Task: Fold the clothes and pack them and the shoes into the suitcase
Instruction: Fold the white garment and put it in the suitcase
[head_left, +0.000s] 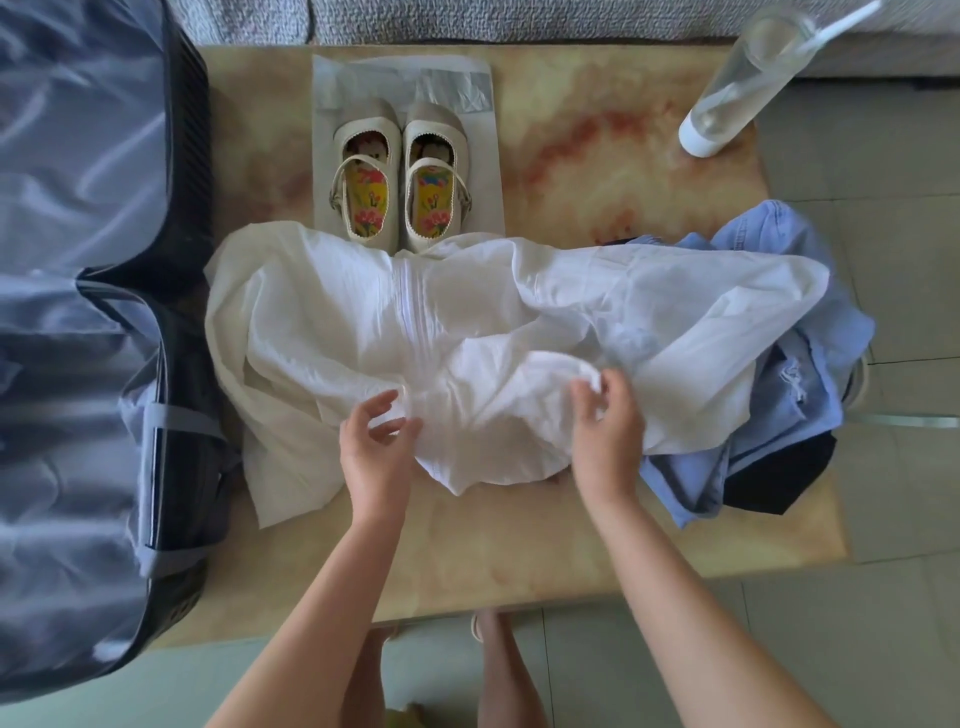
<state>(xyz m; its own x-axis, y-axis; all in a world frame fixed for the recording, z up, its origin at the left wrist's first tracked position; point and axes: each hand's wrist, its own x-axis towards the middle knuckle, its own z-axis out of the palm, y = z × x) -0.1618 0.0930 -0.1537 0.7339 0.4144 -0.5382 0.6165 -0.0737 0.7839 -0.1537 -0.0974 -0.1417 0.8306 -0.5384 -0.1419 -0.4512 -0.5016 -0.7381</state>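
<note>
White garment (467, 322) is spread unfolded on the table (519, 535), its near edge pinched by the right hand (605, 423); left hand (376, 444) is curled over it, grip unclear; blue clothes (810, 374) and shoes (400, 176) are not yet packed into the suitcase (78, 208).

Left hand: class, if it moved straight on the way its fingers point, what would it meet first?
The white garment, lying right ahead of the left hand; the cream shoes come only farther on. Whether the hand already touches the cloth is unclear.
</note>
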